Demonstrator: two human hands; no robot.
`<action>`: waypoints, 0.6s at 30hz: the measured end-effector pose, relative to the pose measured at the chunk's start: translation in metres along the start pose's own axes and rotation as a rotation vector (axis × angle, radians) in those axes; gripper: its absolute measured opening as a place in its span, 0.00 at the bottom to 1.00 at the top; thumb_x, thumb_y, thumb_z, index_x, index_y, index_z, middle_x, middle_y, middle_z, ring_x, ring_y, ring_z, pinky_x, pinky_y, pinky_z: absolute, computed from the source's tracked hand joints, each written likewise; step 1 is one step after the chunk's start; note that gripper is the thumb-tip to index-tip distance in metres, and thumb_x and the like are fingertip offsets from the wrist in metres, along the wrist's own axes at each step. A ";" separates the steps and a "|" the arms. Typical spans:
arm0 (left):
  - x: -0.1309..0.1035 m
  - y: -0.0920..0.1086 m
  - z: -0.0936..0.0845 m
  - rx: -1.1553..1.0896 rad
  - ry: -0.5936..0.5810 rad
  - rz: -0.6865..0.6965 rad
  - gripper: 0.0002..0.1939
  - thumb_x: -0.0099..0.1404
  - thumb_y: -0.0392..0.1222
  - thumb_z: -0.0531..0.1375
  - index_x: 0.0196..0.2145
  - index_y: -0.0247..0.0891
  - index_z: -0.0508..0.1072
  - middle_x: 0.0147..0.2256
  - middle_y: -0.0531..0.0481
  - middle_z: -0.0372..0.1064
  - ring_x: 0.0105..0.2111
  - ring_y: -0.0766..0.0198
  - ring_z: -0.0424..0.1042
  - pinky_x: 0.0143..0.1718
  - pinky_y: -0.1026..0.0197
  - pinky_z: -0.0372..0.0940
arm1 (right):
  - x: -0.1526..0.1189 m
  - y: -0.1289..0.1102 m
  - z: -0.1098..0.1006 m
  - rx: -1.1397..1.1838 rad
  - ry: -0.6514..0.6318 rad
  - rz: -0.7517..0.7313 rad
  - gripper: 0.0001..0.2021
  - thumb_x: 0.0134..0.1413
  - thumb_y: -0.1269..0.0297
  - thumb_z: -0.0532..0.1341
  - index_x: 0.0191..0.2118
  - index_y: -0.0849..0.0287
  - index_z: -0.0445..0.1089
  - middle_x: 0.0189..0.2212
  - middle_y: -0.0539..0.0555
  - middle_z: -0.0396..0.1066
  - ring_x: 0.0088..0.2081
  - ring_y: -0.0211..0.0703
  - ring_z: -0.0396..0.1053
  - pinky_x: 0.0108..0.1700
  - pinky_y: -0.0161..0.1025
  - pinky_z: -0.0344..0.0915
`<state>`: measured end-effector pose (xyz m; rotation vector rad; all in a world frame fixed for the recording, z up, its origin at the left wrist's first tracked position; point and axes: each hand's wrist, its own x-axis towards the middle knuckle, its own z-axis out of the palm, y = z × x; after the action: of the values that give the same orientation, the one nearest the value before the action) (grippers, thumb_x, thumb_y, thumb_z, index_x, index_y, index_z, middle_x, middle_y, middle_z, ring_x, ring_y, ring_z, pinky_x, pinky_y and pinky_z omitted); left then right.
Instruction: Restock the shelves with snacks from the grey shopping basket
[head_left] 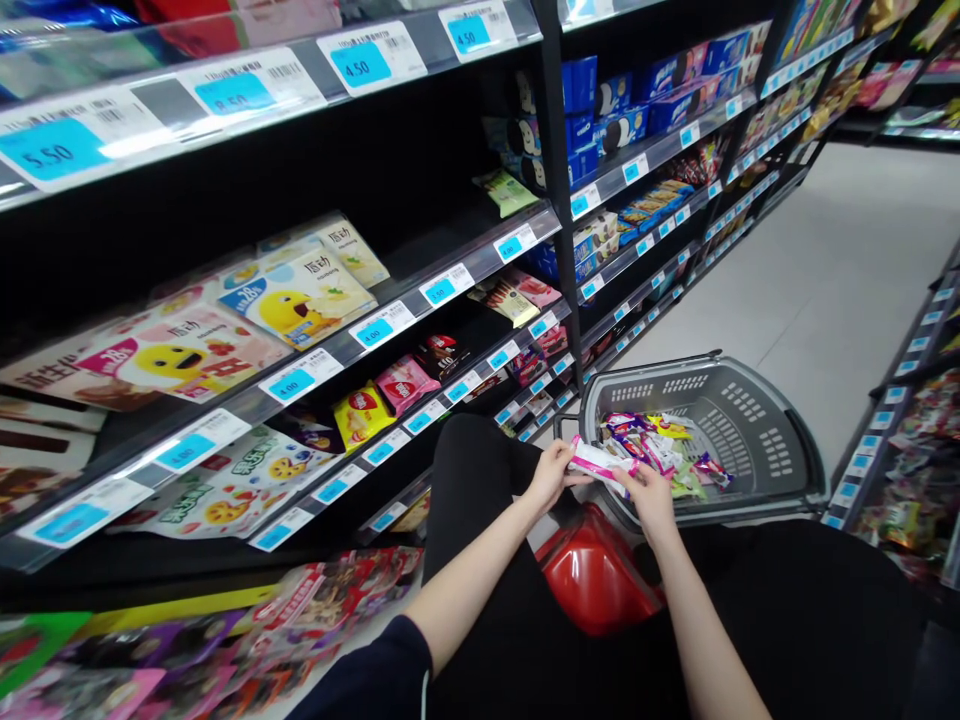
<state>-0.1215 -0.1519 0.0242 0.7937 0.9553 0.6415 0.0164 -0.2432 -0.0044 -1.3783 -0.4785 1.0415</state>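
Note:
Between my two hands is a small white-and-pink wrapped snack, held level above the near edge of the basket. My left hand pinches its left end, and my right hand grips the right end. Just beyond them stands a grey shopping basket on the floor. Several small wrapped snacks in purple, white, yellow and green lie loose in its bottom. The print on the held wrapper is too small to read.
Shelves with price tags run along my left, carrying boxed snacks and blue cookie boxes. A glossy red object sits between my legs. Bagged goods lie low at left. Another shelf borders the aisle floor at right.

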 end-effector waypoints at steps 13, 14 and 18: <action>0.003 0.011 -0.004 0.854 -0.018 0.377 0.11 0.59 0.44 0.55 0.23 0.36 0.66 0.22 0.56 0.62 0.26 0.68 0.63 0.31 0.66 0.60 | -0.009 -0.023 -0.012 -0.495 0.132 0.092 0.18 0.49 0.48 0.53 0.25 0.59 0.67 0.11 0.50 0.66 0.13 0.43 0.64 0.17 0.36 0.61; 0.007 0.016 -0.008 0.973 -0.062 0.374 0.08 0.58 0.41 0.56 0.24 0.36 0.68 0.23 0.55 0.64 0.27 0.67 0.64 0.33 0.65 0.60 | -0.009 -0.022 -0.015 -0.557 0.146 0.114 0.18 0.51 0.50 0.51 0.25 0.58 0.67 0.11 0.50 0.66 0.13 0.42 0.64 0.17 0.36 0.60; 0.049 0.048 -0.026 1.231 0.041 0.375 0.07 0.58 0.33 0.56 0.32 0.37 0.73 0.33 0.49 0.70 0.36 0.61 0.68 0.41 0.61 0.60 | 0.001 -0.013 -0.029 -0.728 0.237 0.202 0.14 0.52 0.59 0.49 0.22 0.57 0.65 0.14 0.55 0.69 0.17 0.45 0.67 0.25 0.39 0.62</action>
<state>-0.1298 -0.0790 0.0321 2.0868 1.2268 0.3238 0.0444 -0.2567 0.0018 -2.2058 -0.5774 0.8759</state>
